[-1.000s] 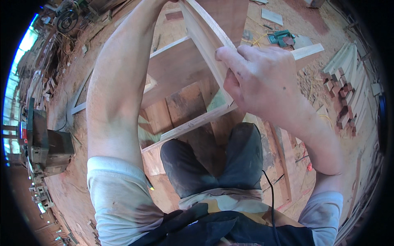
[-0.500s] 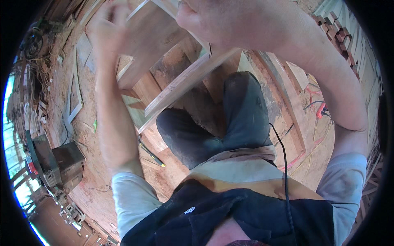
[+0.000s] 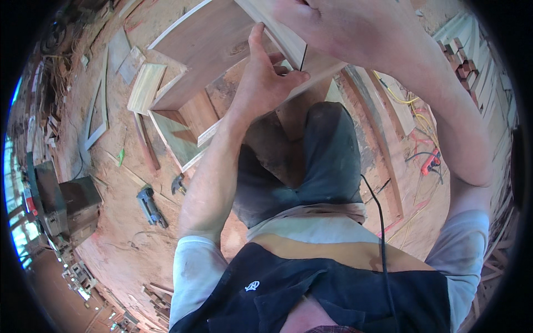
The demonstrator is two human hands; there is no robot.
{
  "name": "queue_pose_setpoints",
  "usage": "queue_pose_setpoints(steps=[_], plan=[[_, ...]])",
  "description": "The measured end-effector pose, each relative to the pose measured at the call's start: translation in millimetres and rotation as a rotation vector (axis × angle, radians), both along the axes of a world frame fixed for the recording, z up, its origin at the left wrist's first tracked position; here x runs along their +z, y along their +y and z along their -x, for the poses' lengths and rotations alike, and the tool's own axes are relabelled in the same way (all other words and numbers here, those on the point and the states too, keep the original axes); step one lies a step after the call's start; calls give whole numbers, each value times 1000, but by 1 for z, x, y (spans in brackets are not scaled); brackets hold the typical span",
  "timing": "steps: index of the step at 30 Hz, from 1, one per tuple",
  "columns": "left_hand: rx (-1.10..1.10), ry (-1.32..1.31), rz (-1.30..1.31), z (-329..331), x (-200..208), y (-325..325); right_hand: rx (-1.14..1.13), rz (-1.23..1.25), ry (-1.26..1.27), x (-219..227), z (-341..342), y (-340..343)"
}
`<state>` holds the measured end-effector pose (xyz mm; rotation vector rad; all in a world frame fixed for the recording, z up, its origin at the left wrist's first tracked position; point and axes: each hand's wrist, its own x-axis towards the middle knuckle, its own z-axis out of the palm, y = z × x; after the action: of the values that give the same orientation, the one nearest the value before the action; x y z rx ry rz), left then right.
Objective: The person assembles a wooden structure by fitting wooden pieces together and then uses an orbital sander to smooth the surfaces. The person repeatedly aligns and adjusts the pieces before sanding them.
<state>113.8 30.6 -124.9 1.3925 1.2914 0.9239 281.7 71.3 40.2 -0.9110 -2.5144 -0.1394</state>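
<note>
A box-like assembly of wooden panels [image 3: 202, 53] stands in front of my knees, tilted across the view. My left hand [image 3: 266, 83] reaches over it, its fingers and thumb around the lower end of a pale wooden board [image 3: 283, 41]. The index finger lies along one edge of that board, and the thumb sits near its corner. Just above and to the right, my right hand [image 3: 327, 25] is closed against the same board at the top edge. Its fingertips are mostly hidden, so I cannot make out what is in them.
A hammer [image 3: 177, 184] and a dark power tool [image 3: 151, 206] lie on the dusty floor at left, by my left forearm. Wood offcuts [image 3: 145, 87] and a triangular frame [image 3: 99, 119] lie farther out. Right are long planks [image 3: 377, 139], cables with a red connector [image 3: 431, 161] and stacked timber [image 3: 461, 64].
My left hand has moved right, from the assembly's far left to the pale board beside my right hand. The view has shifted, and the power tool now shows at left.
</note>
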Motion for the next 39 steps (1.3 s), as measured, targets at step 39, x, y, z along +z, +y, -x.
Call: queue_pose_setpoints(steps=[39], plan=[[176,-1061,396,2,-4,43,164,-125,176,13,-42,31]])
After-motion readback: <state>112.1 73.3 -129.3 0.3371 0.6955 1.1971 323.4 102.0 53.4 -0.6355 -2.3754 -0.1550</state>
